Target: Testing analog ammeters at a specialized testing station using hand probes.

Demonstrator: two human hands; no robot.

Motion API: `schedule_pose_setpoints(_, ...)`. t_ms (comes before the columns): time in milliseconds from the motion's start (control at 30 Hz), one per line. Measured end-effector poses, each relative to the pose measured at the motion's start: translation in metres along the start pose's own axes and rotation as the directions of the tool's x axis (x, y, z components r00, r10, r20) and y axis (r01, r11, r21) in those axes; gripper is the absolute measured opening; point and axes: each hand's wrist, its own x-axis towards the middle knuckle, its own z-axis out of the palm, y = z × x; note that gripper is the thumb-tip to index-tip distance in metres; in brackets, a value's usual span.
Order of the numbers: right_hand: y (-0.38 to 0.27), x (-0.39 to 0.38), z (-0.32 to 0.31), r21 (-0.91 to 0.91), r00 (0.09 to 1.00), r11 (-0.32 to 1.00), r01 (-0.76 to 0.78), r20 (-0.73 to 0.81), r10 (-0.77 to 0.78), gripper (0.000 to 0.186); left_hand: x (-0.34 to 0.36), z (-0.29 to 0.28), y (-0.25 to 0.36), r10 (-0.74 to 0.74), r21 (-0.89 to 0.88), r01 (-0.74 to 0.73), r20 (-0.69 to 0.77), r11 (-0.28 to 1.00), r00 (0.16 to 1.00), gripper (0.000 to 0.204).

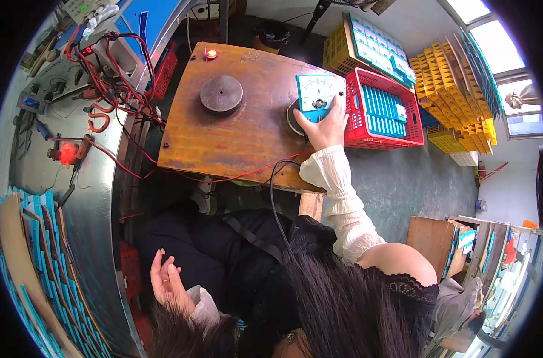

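My right hand (326,126) grips a teal panel meter (315,89) with a white scale face. The meter sits over a dark round block (294,118) at the right side of the wooden bench (188,143), and partly hides it. My fingers and thumb close round the meter's lower end. A second dark round metal block (222,95) stands on the bench to the left, with a small hole in its top. Over my lap, my left hand (168,280) holds nothing I can see; its fingers are loosely curled and apart.
A red crate (356,107) of teal meters adjoins the bench's right edge. Yellow crates (444,89) are stacked beyond. A lit red lamp (211,53) marks the bench's far left corner. Tangled red wires (107,89) and instruments cover the metal table (98,179) at left; a black cable (274,191) crosses below.
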Motion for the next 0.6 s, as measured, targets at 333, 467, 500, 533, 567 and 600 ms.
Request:
schedule_pose_setpoints(333, -0.033, -0.003, -0.009, -0.066, 0.987, 0.993, 0.094, 0.133, -0.085, 0.106, -0.006, -0.015, -0.008, 0.002, -0.002, -0.002, -0.042, 1.000, 0.999, 0.035)
schedule_pose_setpoints(467, -0.115, -0.054, -0.026, 0.460, 0.917, 0.843, 0.279, 0.132, -0.376, 0.106, -0.011, -0.008, 0.005, -0.004, -0.161, 0.004, -0.001, 0.987, 1.000, 0.033)
schedule_pose_setpoints(500, -0.146, -0.075, -0.034, 0.603, 0.875, 0.761, 0.241, 0.204, -0.439, 0.106, -0.012, -0.005, 0.001, 0.048, -0.183, -0.050, -0.018, 0.982, 0.999, 0.032)
schedule_pose_setpoints(533, -0.176, -0.097, -0.044, 0.725, 0.820, 0.667, 0.175, 0.268, -0.506, 0.106, -0.013, -0.002, 0.003, 0.058, -0.210, -0.065, -0.040, 0.976, 0.998, 0.033)
schedule_pose_setpoints(567, -0.195, -0.122, -0.042, 0.804, 0.724, 0.562, 0.195, 0.269, -0.636, 0.107, -0.022, -0.002, 0.011, 0.056, -0.148, -0.066, -0.074, 0.987, 0.996, 0.037)
schedule_pose_setpoints(600, -0.216, -0.144, -0.049, 0.858, 0.617, 0.458, 0.234, 0.233, -0.752, 0.107, -0.027, -0.003, 0.004, 0.079, -0.097, -0.091, -0.128, 0.991, 0.989, 0.041)
